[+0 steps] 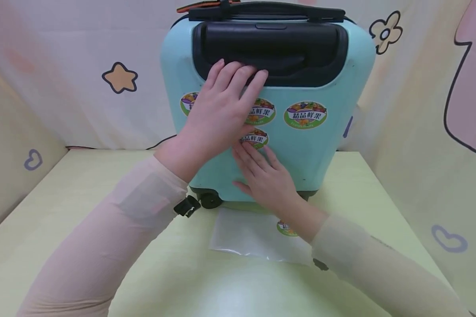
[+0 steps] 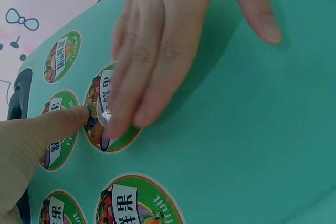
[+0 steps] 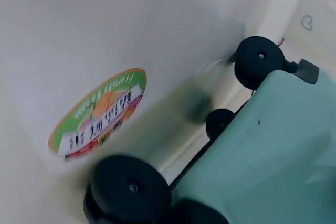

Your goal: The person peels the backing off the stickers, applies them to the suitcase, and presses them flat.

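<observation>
A light blue suitcase (image 1: pixel 285 154) stands upright, with several oval fruit stickers on its front. My right hand (image 1: pixel 267 178), fingers extended, lies over the lower middle sticker (image 1: pixel 258 138) and partly covers it. Above it, my left hand (image 1: pixel 226 103) rests against the suitcase, its fingertips over the black handle panel (image 1: pixel 269 50). In the left wrist view, the left thumb (image 2: pixel 68 120) touches the edge of that same sticker (image 2: pixel 97 129). The left hand hides part of the upper stickers in the head view. Neither hand grips anything.
A whitish backing sheet (image 1: pixel 246 233) lies on the table (image 1: pixel 174 281) before the suitcase, bearing one sticker (image 3: pixel 100 114). Black wheels (image 3: pixel 131 187) support the suitcase. Patterned cloth (image 1: pixel 63 88) surrounds the table at the back and sides.
</observation>
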`<action>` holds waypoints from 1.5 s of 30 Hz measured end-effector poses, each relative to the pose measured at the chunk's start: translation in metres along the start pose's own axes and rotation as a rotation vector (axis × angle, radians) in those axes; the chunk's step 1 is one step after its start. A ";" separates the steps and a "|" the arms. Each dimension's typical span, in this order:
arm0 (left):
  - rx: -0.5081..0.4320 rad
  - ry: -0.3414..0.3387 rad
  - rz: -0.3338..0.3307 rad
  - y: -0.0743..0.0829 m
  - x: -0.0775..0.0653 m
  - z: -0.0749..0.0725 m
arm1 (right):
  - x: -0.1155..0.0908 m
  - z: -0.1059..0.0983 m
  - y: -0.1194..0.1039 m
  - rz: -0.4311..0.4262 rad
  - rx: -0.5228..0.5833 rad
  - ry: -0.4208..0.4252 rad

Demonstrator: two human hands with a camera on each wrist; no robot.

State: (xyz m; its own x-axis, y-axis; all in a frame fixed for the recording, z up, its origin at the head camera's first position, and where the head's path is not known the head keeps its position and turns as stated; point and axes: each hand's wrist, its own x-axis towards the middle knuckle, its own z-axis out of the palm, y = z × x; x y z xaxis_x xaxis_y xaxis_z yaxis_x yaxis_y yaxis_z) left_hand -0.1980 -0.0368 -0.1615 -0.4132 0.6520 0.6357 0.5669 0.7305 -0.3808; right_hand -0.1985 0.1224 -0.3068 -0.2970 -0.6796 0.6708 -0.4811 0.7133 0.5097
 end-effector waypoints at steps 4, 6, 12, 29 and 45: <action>-0.013 0.006 0.001 0.001 0.002 0.000 | 0.005 -0.003 0.002 -0.011 -0.023 -0.053; -0.018 0.007 0.001 0.001 0.002 0.000 | 0.007 -0.004 0.003 -0.006 -0.036 -0.080; -0.026 0.027 0.002 0.001 0.000 0.001 | 0.010 -0.007 0.004 0.004 -0.055 -0.055; -0.039 0.057 -0.009 0.000 -0.001 0.004 | 0.006 -0.012 0.023 0.034 -0.005 0.035; -0.027 0.091 -0.015 0.002 0.002 0.005 | -0.002 -0.018 0.031 0.067 -0.016 0.012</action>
State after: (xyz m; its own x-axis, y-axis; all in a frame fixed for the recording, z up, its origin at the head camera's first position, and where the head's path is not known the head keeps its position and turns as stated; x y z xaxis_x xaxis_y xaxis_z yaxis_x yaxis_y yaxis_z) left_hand -0.2010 -0.0333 -0.1645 -0.3561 0.6189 0.7001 0.5805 0.7337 -0.3532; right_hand -0.1978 0.1490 -0.2832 -0.3180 -0.6285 0.7099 -0.4475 0.7595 0.4720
